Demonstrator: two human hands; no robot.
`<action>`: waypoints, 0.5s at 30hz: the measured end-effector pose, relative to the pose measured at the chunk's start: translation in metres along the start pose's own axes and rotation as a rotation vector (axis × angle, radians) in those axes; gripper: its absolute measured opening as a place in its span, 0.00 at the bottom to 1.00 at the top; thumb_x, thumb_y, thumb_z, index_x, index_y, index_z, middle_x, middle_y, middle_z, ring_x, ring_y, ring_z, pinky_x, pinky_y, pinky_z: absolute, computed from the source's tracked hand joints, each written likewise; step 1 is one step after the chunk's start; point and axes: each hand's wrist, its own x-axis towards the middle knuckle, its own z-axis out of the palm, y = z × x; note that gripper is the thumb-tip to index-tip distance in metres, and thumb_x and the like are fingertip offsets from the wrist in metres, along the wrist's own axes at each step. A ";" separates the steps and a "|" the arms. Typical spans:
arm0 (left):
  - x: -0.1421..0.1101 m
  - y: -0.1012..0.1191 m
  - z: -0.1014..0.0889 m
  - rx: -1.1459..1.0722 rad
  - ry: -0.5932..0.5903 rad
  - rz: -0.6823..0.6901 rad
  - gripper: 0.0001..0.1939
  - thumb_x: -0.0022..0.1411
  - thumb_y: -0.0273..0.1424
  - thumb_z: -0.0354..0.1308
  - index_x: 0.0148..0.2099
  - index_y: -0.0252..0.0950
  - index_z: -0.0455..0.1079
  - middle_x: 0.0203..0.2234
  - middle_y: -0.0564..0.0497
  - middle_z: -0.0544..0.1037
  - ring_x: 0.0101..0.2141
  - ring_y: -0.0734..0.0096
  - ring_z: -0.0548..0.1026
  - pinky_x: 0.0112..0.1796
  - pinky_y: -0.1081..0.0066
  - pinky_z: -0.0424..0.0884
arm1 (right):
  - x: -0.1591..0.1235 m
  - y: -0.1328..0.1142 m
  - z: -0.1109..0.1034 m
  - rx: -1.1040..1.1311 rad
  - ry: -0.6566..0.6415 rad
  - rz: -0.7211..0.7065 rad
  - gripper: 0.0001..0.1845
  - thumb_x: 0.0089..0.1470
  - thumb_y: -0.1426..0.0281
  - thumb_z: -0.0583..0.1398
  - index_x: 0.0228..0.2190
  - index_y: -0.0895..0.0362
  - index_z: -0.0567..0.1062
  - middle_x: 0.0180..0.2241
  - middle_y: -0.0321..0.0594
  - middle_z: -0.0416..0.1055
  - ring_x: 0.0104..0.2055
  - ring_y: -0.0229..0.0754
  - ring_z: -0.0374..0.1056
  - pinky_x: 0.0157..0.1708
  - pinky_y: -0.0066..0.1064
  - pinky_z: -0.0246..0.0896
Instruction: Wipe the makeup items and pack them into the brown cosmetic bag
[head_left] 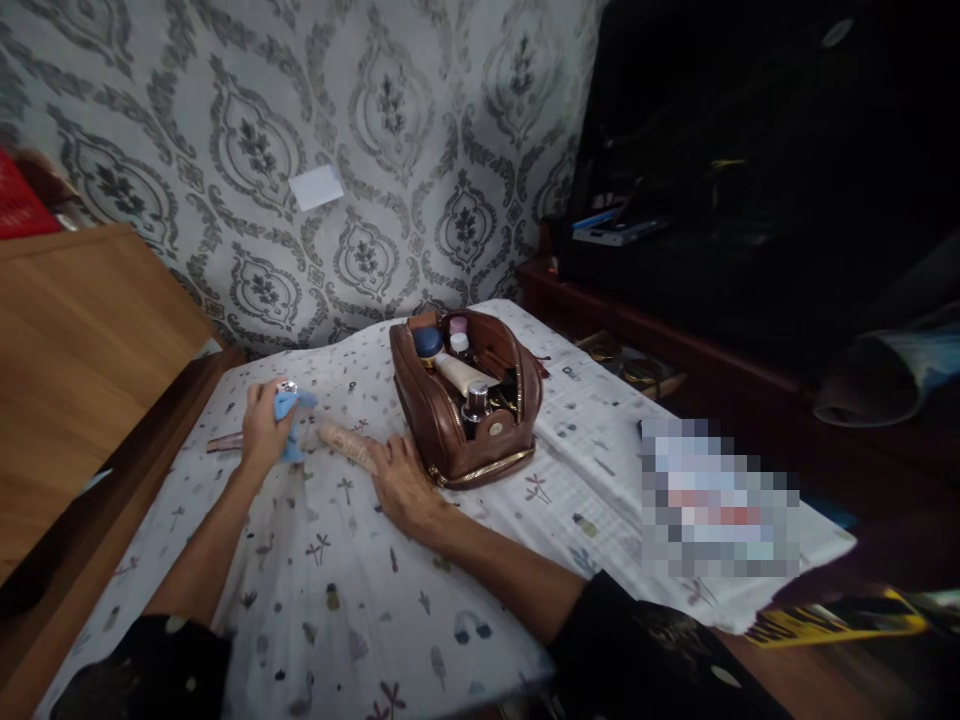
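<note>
My left hand (264, 425) is closed around a small blue bottle with a silvery cap (287, 402), held just above the patterned cloth (337, 590). My right hand (403, 485) lies on the cloth with its fingers on a beige tube (346, 444) lying flat. Just right of that hand stands an open brown leather pouch (442, 420) with a gold zipper. Inside it are several bottles and tubes, among them a blue-capped jar (429, 343) and a dark bottle with a silver cap (475, 402).
A thin brown stick (223, 442) lies on the cloth left of my left hand. A wooden board (82, 340) stands at the left, patterned wallpaper behind. A dark wooden shelf (675, 340) with papers runs along the right. A blurred-out patch (716, 500) lies on the cloth's right edge.
</note>
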 end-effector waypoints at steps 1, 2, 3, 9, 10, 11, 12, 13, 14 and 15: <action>-0.006 -0.003 -0.007 -0.025 0.036 -0.011 0.19 0.65 0.37 0.52 0.55 0.35 0.67 0.47 0.41 0.70 0.50 0.53 0.72 0.52 0.56 0.71 | 0.000 0.000 0.001 -0.001 0.008 -0.001 0.23 0.59 0.78 0.55 0.56 0.61 0.68 0.49 0.54 0.66 0.52 0.54 0.60 0.54 0.47 0.62; -0.012 -0.005 -0.014 -0.075 0.081 -0.028 0.19 0.65 0.39 0.52 0.54 0.35 0.67 0.46 0.41 0.71 0.51 0.53 0.72 0.54 0.56 0.70 | 0.000 0.000 0.002 0.000 0.014 -0.002 0.21 0.59 0.79 0.55 0.54 0.61 0.69 0.49 0.54 0.66 0.52 0.54 0.60 0.54 0.47 0.62; -0.018 -0.005 -0.021 -0.144 0.128 -0.051 0.19 0.64 0.41 0.53 0.52 0.35 0.68 0.46 0.42 0.72 0.51 0.53 0.72 0.55 0.56 0.69 | 0.000 0.001 0.002 0.003 0.017 -0.003 0.20 0.59 0.79 0.55 0.53 0.61 0.70 0.49 0.55 0.66 0.52 0.55 0.60 0.54 0.47 0.62; -0.044 0.007 -0.062 -0.580 0.214 -0.266 0.22 0.53 0.45 0.64 0.46 0.37 0.72 0.43 0.47 0.77 0.45 0.59 0.75 0.52 0.61 0.70 | 0.002 0.002 -0.003 0.065 0.060 -0.095 0.22 0.62 0.72 0.56 0.56 0.65 0.67 0.58 0.59 0.62 0.61 0.56 0.56 0.61 0.51 0.56; -0.046 0.011 -0.067 -0.618 0.214 -0.287 0.23 0.52 0.45 0.64 0.46 0.37 0.72 0.42 0.47 0.77 0.43 0.60 0.76 0.51 0.61 0.70 | 0.002 0.001 -0.005 0.093 0.087 -0.134 0.23 0.63 0.72 0.56 0.57 0.66 0.66 0.60 0.59 0.61 0.63 0.56 0.54 0.62 0.51 0.55; -0.048 0.015 -0.072 -0.639 0.218 -0.296 0.23 0.52 0.45 0.65 0.46 0.37 0.72 0.41 0.48 0.77 0.43 0.61 0.76 0.51 0.62 0.71 | 0.002 0.000 -0.007 0.131 0.114 -0.171 0.23 0.63 0.71 0.56 0.58 0.66 0.65 0.61 0.59 0.60 0.64 0.54 0.53 0.64 0.50 0.54; -0.049 0.019 -0.078 -0.641 0.225 -0.291 0.22 0.52 0.45 0.65 0.45 0.37 0.72 0.41 0.48 0.77 0.43 0.61 0.76 0.50 0.63 0.71 | 0.001 -0.003 -0.009 0.177 0.139 -0.198 0.23 0.64 0.71 0.55 0.59 0.65 0.65 0.61 0.58 0.61 0.65 0.52 0.53 0.64 0.49 0.54; -0.050 0.023 -0.082 -0.627 0.235 -0.272 0.22 0.52 0.45 0.65 0.45 0.37 0.73 0.41 0.48 0.77 0.43 0.61 0.76 0.51 0.63 0.71 | 0.001 -0.005 -0.010 0.225 0.155 -0.215 0.24 0.64 0.71 0.55 0.60 0.64 0.63 0.61 0.57 0.62 0.65 0.50 0.54 0.64 0.46 0.55; -0.051 0.027 -0.087 -0.604 0.249 -0.243 0.21 0.52 0.45 0.65 0.44 0.37 0.73 0.41 0.48 0.77 0.44 0.60 0.76 0.51 0.62 0.70 | 0.000 -0.008 -0.011 0.265 0.159 -0.219 0.25 0.65 0.70 0.55 0.61 0.63 0.62 0.60 0.56 0.62 0.65 0.48 0.55 0.64 0.45 0.56; -0.051 0.031 -0.092 -0.579 0.262 -0.209 0.21 0.53 0.45 0.65 0.44 0.38 0.73 0.41 0.48 0.77 0.45 0.60 0.75 0.52 0.62 0.70 | -0.002 -0.011 -0.011 0.287 0.148 -0.217 0.26 0.65 0.70 0.55 0.62 0.62 0.61 0.60 0.55 0.63 0.65 0.47 0.56 0.63 0.43 0.57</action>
